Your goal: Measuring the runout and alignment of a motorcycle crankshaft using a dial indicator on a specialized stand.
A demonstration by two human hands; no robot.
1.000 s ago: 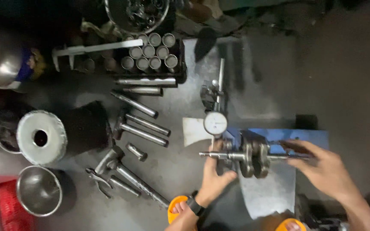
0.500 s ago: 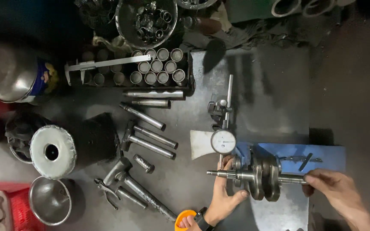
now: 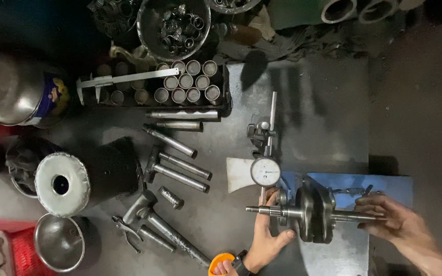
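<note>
A dark steel crankshaft (image 3: pixel 314 213) lies sideways on a blue stand (image 3: pixel 384 185) at the lower right. My left hand (image 3: pixel 268 236) grips its left shaft end, thumb near the crank web. My right hand (image 3: pixel 396 222) holds the right shaft end. A round dial gauge (image 3: pixel 265 171) on a stand with an upright rod (image 3: pixel 271 122) sits just above the left shaft, its tip close to my left fingers. An orange object (image 3: pixel 220 262) shows by my left wrist.
Metal rods and hammers (image 3: pixel 176 170) lie scattered left of the gauge. A tray of metal sleeves (image 3: pixel 186 88) with a caliper (image 3: pixel 124 79) is at the back, with a bowl of small parts (image 3: pixel 176 25) behind. A foil-covered can (image 3: pixel 62 183), steel bowl (image 3: pixel 58 248) and red crate (image 3: pixel 6 250) stand at left.
The view has drifted, so everything sits lower and further right in the frame. Both hands stay on the crankshaft ends; my right hand has slid slightly along the right shaft.
</note>
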